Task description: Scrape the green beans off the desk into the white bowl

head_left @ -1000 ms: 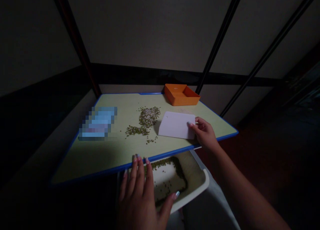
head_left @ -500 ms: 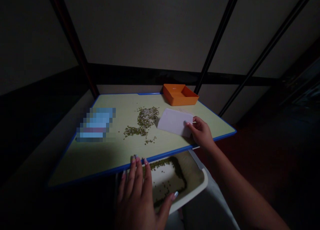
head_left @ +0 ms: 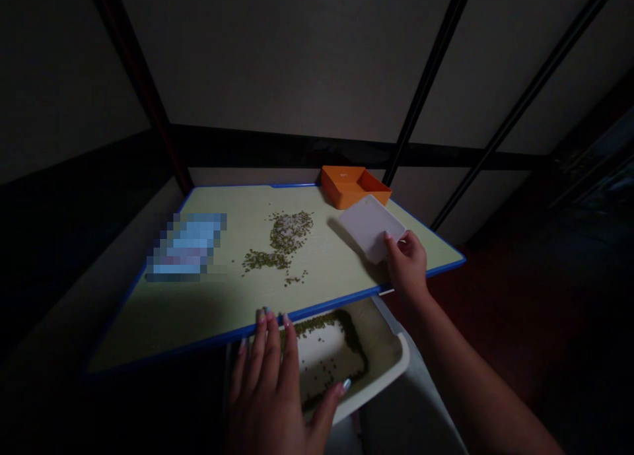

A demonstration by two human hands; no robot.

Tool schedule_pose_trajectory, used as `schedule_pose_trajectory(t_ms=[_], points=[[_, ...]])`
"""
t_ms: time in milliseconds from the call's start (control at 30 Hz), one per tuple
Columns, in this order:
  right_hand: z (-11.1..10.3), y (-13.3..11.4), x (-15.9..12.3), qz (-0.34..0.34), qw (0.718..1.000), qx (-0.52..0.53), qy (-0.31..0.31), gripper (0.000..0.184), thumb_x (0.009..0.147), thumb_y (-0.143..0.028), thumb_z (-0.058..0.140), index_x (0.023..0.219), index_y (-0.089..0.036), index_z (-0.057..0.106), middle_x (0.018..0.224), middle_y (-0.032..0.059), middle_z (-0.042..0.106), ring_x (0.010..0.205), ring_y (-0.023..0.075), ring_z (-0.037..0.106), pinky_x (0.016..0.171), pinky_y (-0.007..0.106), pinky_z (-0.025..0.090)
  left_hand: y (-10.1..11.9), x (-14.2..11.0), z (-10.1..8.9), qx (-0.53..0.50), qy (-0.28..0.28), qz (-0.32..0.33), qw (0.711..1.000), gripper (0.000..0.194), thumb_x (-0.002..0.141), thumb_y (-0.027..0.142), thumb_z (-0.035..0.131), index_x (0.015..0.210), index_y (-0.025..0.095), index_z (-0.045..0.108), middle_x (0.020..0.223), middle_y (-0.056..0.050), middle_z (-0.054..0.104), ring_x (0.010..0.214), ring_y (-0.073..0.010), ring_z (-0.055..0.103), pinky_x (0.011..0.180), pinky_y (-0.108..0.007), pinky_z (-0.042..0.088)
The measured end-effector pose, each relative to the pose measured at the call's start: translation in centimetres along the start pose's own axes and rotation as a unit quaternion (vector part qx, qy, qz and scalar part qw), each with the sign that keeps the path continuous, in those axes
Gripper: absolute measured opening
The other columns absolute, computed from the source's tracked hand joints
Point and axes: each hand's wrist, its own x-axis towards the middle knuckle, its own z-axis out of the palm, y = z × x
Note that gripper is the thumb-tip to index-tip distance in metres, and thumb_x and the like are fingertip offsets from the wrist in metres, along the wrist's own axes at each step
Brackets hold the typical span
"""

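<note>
Pinched at its right end in my right hand [head_left: 409,260] is a thin white rectangular piece [head_left: 369,227] with rounded corners; whether it is a card or a shallow tray I cannot tell. It is tilted above the yellow tabletop [head_left: 212,310]. To its left lie small green beans [head_left: 267,260], mixed with whitish grains in the upper part of the pile. My left hand [head_left: 277,389] is open, fingers stretched forward to the table's blue edge, above a white tub [head_left: 384,379]. More green beans [head_left: 354,329] line the tub's bottom edges and hide partly behind that hand.
An orange open box [head_left: 354,191] stands at the table's back right. A blurred-out, light blue flat thing [head_left: 188,244] lies at the left edge. Dark-framed panels [head_left: 287,65] rise right behind the table.
My right hand has lifted and turned the white piece, moving it slightly right and away from the beans. My left hand and the bean pile look the same.
</note>
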Motion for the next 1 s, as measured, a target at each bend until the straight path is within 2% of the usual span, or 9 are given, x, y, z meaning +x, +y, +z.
schedule_pose_trajectory(t_ms=[133,200,333,467,600,733,867,1000], points=[[0.3,-0.9,-0.3,0.044,0.990,0.042,-0.124,0.047,0.064,-0.059,0.078,0.072,-0.025,0.046,0.060,-0.0039,0.055,0.051,0.0126,0.046,0.048,0.024,0.037,0.0,-0.1,0.1,-0.002,0.007,0.002,1.000,0.094,0.086,0.066,0.052,0.152,0.002,0.029,0.153,-0.029,0.041,0.147,-0.0381,0.033,0.107,-0.056,0.040],[0.6,-1.3,-0.6,0.060,0.984,0.048,-0.162,0.050,0.062,-0.059,0.079,0.070,-0.025,0.044,0.057,-0.0050,0.052,0.048,0.0113,0.042,0.045,0.023,0.033,-0.1,-0.1,0.2,-0.003,0.006,0.000,1.000,0.095,0.085,0.065,0.053,0.153,0.003,0.027,0.154,-0.028,0.040,0.147,-0.0377,0.032,0.106,-0.056,0.040],[1.2,-1.6,-0.9,0.067,0.978,0.054,-0.189,0.050,0.062,-0.058,0.079,0.067,-0.024,0.043,0.053,-0.0062,0.049,0.046,0.0099,0.039,0.045,0.022,0.031,-0.1,-0.1,0.3,-0.009,0.000,-0.010,1.000,0.096,0.085,0.064,0.053,0.155,0.006,0.022,0.156,-0.026,0.037,0.148,-0.0361,0.031,0.108,-0.055,0.039],[1.6,-1.4,-1.0,0.060,0.977,0.033,-0.201,0.046,0.064,-0.057,0.077,0.066,-0.025,0.043,0.053,-0.0057,0.050,0.046,0.0106,0.040,0.043,0.022,0.030,-0.1,0.0,0.3,-0.010,0.003,0.000,1.000,0.096,0.085,0.063,0.054,0.155,0.005,0.023,0.155,-0.027,0.038,0.147,-0.0376,0.033,0.109,-0.054,0.037],[1.6,-0.9,-0.8,0.052,0.985,0.000,-0.166,0.043,0.064,-0.056,0.074,0.067,-0.025,0.045,0.056,-0.0044,0.053,0.047,0.0114,0.043,0.044,0.023,0.030,-0.1,0.0,0.3,-0.005,0.006,-0.002,1.000,0.095,0.086,0.063,0.053,0.154,0.004,0.024,0.154,-0.029,0.040,0.146,-0.0385,0.035,0.106,-0.055,0.040],[1.4,-0.4,-0.5,0.031,0.993,-0.083,-0.080,0.035,0.071,-0.055,0.068,0.069,-0.024,0.050,0.058,-0.0012,0.057,0.051,0.0147,0.049,0.046,0.025,0.032,-0.1,0.0,0.3,-0.008,0.006,-0.001,1.000,0.095,0.086,0.064,0.052,0.154,0.003,0.024,0.153,-0.030,0.040,0.144,-0.0397,0.037,0.104,-0.057,0.042],[1.3,-0.4,-0.7,-0.012,0.987,-0.161,0.012,0.029,0.078,-0.049,0.064,0.068,-0.025,0.049,0.056,-0.0003,0.056,0.053,0.0173,0.051,0.050,0.028,0.034,-0.2,0.1,0.2,-0.013,0.002,-0.002,1.000,0.096,0.086,0.064,0.052,0.155,0.005,0.021,0.154,-0.029,0.039,0.146,-0.0388,0.035,0.105,-0.057,0.042],[1.2,-0.5,-1.2,-0.038,0.984,-0.168,0.045,0.031,0.082,-0.049,0.062,0.068,-0.026,0.047,0.054,-0.0020,0.052,0.052,0.0168,0.048,0.049,0.028,0.032,-0.1,0.1,0.2,-0.017,-0.001,-0.011,1.000,0.096,0.086,0.065,0.051,0.156,0.008,0.018,0.155,-0.027,0.039,0.147,-0.0369,0.034,0.106,-0.056,0.042]])
